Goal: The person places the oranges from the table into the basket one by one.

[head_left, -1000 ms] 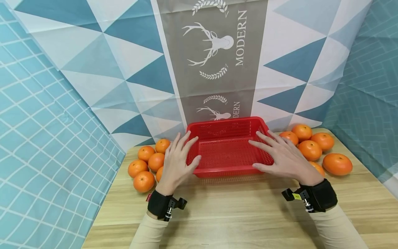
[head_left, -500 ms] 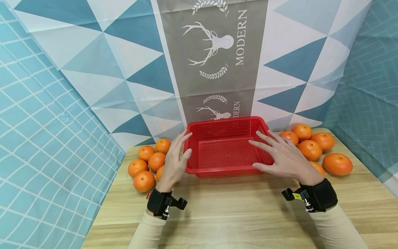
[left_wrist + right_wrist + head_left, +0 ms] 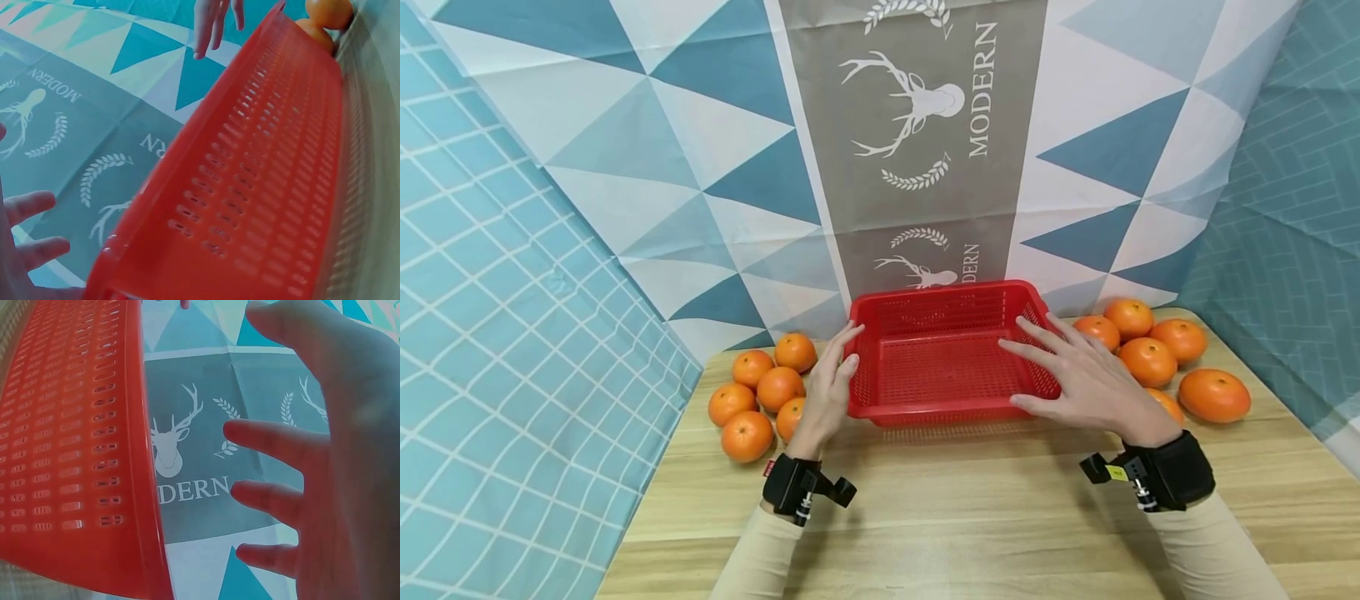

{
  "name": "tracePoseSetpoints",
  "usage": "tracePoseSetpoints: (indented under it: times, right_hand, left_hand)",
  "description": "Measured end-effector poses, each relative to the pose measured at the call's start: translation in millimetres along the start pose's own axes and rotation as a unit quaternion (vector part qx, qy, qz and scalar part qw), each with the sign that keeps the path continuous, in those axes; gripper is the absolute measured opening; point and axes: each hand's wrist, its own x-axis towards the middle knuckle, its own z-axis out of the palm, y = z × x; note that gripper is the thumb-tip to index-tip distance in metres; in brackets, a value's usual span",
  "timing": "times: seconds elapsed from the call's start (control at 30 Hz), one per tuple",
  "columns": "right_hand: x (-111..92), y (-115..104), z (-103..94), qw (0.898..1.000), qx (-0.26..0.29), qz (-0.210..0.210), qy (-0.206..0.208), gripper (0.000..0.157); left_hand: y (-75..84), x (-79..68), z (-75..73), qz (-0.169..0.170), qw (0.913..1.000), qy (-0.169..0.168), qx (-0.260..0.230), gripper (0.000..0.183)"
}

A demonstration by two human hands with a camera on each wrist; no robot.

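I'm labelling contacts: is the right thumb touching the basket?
Apart: the right wrist view shows backdrop in the gap between thumb and basket.

We find the head view looking forward and down from above the desk [image 3: 940, 517]; both wrist views face the backdrop [image 3: 917, 208], close to the red basket [image 3: 951, 410] they share.

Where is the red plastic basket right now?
In the head view, the red plastic basket stands slightly right of centre on the wood-grain table, between the left hand and the right hand.
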Motion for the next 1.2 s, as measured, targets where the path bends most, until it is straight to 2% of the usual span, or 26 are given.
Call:
tracePoseSetpoints:
  times: [0.1, 0.17, 0.37, 0.47, 0.83, 0.93, 1.07, 1.2]
  right_hand:
    - [0, 1, 0.1, 1.000, 0.002, -0.003, 0.001, 0.081]
    - [0, 1, 0.1, 1.000, 0.002, -0.003, 0.000, 0.081]
    - [1, 0, -0.5, 1.000, 0.001, -0.004, -0.001, 0.080]
    - [1, -1, -0.9, 1.000, 0.003, -0.004, -0.001, 0.080]
    - [-1, -1, -1.4, 1.000, 0.009, -0.001, -0.009, 0.080]
    - [-1, -1, -1.1, 1.000, 0.008, -0.002, -0.007, 0.080]
    - [0, 0, -0.5, 1.000, 0.006, -0.006, -0.006, 0.080]
    - [0, 1, 0.2, 1.000, 0.006, -0.009, -0.004, 0.080]
  left_hand:
    - [-28.8, 1.2, 8.3, -0.018, 0.9998, 0.000, -0.003, 0.053]
    - [-32.7, 0.5, 11.5, -0.033, 0.9994, 0.001, -0.011, 0.054]
    - [-28.2, -2.8, 18.6, -0.060, 0.9980, 0.018, -0.002, 0.077]
    - [-24.1, -3.9, 20.0, -0.065, 0.9976, 0.024, -0.005, 0.083]
    - [-1.0, -10.1, 19.5, -0.078, 0.9961, 0.027, -0.029, 0.060]
    - [-2.9, -9.8, 19.3, -0.097, 0.9946, 0.021, -0.031, 0.065]
    - [-15.4, -8.1, 21.0, -0.113, 0.9930, 0.014, -0.032, 0.079]
    - [-20.6, -8.0, 21.9, -0.109, 0.9935, 0.012, -0.032, 0.071]
